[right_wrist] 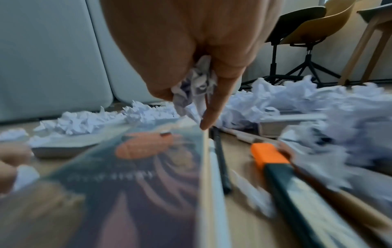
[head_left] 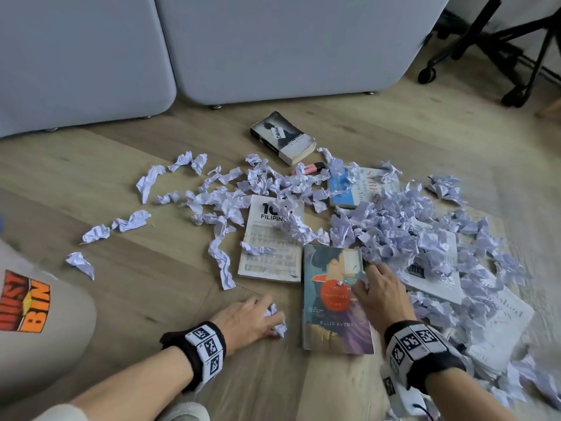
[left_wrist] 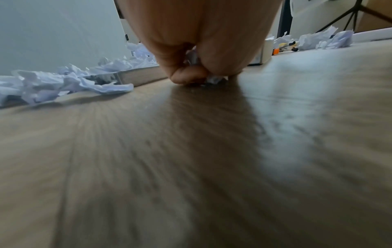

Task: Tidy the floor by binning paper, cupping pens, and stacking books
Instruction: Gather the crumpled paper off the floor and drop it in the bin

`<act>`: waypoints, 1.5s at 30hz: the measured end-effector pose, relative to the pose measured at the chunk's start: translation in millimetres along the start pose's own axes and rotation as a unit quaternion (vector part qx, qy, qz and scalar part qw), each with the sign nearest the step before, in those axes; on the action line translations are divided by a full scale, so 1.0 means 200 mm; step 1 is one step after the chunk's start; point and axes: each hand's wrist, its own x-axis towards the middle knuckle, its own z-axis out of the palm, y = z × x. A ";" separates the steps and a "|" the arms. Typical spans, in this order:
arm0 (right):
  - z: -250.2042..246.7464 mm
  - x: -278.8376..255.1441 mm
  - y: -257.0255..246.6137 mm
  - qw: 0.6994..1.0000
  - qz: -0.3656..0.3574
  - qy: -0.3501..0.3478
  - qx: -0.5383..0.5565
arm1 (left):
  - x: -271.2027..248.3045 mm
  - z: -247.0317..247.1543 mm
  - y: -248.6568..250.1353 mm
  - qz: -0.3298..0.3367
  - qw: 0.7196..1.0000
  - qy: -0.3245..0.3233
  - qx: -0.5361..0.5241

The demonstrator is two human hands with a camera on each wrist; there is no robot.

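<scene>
Two hands work low over a wooden floor (head_left: 127, 165) strewn with crumpled paper. The left hand (head_left: 249, 317) rests on the boards at about 6 o'clock in the head view, its fingers curled around a small paper scrap (head_left: 277, 322); the left wrist view shows the same hand (left_wrist: 197, 50) bunched tight over the white scrap (left_wrist: 214, 78), which touches the floor. The right hand (head_left: 379, 293) lies at about 5 o'clock on the right edge of a teal paperback (head_left: 334, 302), gripping a paper wad (head_left: 364, 279); from the right wrist view its fingers (right_wrist: 214, 104) close round the wad (right_wrist: 195, 85) while one fingertip points down at the book's edge. Most of the loose paper (head_left: 394, 226) is heaped from 1 to 4 o'clock, half burying several books, with thinner strips trailing out to 9 and 10 o'clock. A white book (head_left: 273, 238) lies flat just left of the teal paperback, a blue and white book (head_left: 355, 186) sits at 1 o'clock, and a black and white paperback (head_left: 282, 136) lies at 12 o'clock near the grey sofa (head_left: 212, 47). A pink highlighter (head_left: 308, 169) rests just below that paperback. In the right wrist view an orange highlighter (right_wrist: 273, 159) and a dark pen (right_wrist: 220, 157) lie on the floor beside the teal paperback. A beige bin (head_left: 36, 314) with orange lettering stands at 8 o'clock.
</scene>
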 end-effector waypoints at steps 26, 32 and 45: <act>0.18 1.10 -0.80 0.973 -0.213 -0.027 -0.084 | 0.19 -0.24 -0.71 -0.301 0.942 0.133 -0.061; 0.41 1.17 -1.04 0.962 -0.154 -0.210 -0.079 | 0.14 -0.34 -0.79 -0.432 0.824 0.281 -0.236; 0.55 0.95 -1.16 0.867 -0.463 -0.134 -0.124 | 0.02 -0.36 -0.85 -0.416 0.900 0.092 -0.086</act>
